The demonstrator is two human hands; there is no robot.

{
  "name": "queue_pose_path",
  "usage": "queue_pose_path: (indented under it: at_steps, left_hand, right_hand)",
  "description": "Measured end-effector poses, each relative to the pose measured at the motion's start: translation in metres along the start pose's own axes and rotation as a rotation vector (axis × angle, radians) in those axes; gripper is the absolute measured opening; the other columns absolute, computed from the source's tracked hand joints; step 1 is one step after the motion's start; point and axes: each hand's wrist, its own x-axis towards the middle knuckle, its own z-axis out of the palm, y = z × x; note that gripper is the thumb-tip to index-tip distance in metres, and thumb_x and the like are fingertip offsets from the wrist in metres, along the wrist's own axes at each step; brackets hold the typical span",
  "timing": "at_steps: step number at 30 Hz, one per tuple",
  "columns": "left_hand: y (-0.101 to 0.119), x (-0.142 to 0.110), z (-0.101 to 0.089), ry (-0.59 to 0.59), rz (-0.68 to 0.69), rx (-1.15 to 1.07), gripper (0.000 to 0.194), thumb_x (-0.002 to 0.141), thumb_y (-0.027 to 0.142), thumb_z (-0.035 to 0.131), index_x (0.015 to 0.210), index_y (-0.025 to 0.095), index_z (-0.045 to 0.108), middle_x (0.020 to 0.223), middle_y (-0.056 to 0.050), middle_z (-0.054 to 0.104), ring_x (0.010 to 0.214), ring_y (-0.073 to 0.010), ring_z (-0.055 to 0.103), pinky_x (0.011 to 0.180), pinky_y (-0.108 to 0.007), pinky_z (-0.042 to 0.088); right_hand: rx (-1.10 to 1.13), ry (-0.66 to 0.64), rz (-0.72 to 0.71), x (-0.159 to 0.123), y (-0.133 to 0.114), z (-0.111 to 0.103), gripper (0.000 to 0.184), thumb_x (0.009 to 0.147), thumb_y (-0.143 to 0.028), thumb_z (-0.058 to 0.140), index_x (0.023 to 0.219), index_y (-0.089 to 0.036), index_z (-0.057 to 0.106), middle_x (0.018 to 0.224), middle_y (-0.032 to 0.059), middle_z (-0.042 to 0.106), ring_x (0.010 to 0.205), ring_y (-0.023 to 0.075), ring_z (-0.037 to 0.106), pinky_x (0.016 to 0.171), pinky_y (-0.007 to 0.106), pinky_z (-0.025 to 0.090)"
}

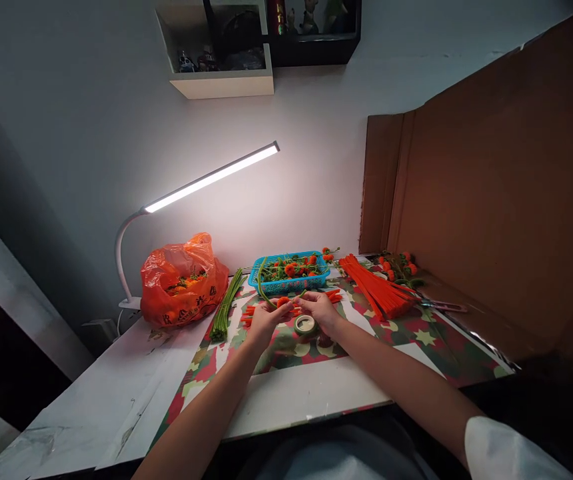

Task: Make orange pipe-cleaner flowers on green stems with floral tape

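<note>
My left hand point(266, 317) is closed on a small orange pompom flower point(283, 302), with a green stem point(261, 283) rising above the fingers. Close beside it, my right hand point(320, 311) is closed in a pinch; a short green tip point(302, 293) sticks out at its fingers, and I cannot tell whether it is stem or tape. Just below both hands lies a roll of pale green tape point(305, 325). Short orange fuzzy sticks point(248, 315) lie partly hidden behind the hands. Past them stands a blue basket point(272, 287) of orange flowers on green stems.
An orange plastic bag point(181, 293) sits under a lit lamp point(211, 179) at left. Green fuzzy stems point(226, 310) lie beside it. To the right are orange fuzzy stems point(379, 287), more flowers point(399, 267), scissors point(444, 306) and a tall cardboard sheet point(486, 200).
</note>
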Motion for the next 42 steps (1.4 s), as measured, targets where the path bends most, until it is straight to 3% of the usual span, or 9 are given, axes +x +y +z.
queue_pose_path:
  at_steps: [11,17,30,42]
  left_hand:
    - [0.000,0.001,0.004,0.034,0.008,-0.064,0.033,0.054,0.037,0.082,0.070,0.012,0.069,0.061,-0.004,0.068,0.056,-0.0133,0.062,0.060,-0.024,0.051]
    - [-0.001,0.001,0.005,0.040,0.030,-0.104,0.032,0.055,0.036,0.081,0.072,0.011,0.071,0.065,-0.005,0.069,0.059,-0.0133,0.063,0.062,-0.024,0.052]
    - [-0.006,0.003,0.002,0.042,0.004,-0.080,0.033,0.055,0.037,0.081,0.071,0.011,0.071,0.065,-0.005,0.069,0.059,-0.0136,0.064,0.060,-0.023,0.052]
    - [-0.004,0.001,0.003,0.041,-0.045,-0.092,0.033,0.056,0.034,0.081,0.074,0.010,0.071,0.066,-0.007,0.070,0.058,-0.0138,0.065,0.054,-0.019,0.051]
  right_hand:
    - [0.065,0.041,-0.031,0.002,-0.002,0.001,0.035,0.046,-0.041,0.082,0.063,-0.017,0.063,0.064,-0.0019,0.060,0.062,0.0101,0.055,0.066,0.025,0.046]
    - [0.154,-0.078,-0.123,0.001,0.001,0.008,0.038,0.055,-0.047,0.078,0.069,-0.019,0.057,0.080,0.0008,0.067,0.076,0.0155,0.063,0.076,0.032,0.051]
    - [0.163,-0.119,-0.060,0.006,0.008,-0.001,0.045,0.056,-0.049,0.077,0.071,-0.021,0.045,0.067,-0.0034,0.065,0.072,0.0208,0.068,0.068,0.035,0.054]
    - [0.166,-0.130,0.038,0.008,0.007,-0.004,0.050,0.054,-0.050,0.078,0.074,-0.022,0.042,0.072,-0.0020,0.066,0.074,0.0220,0.069,0.065,0.035,0.054]
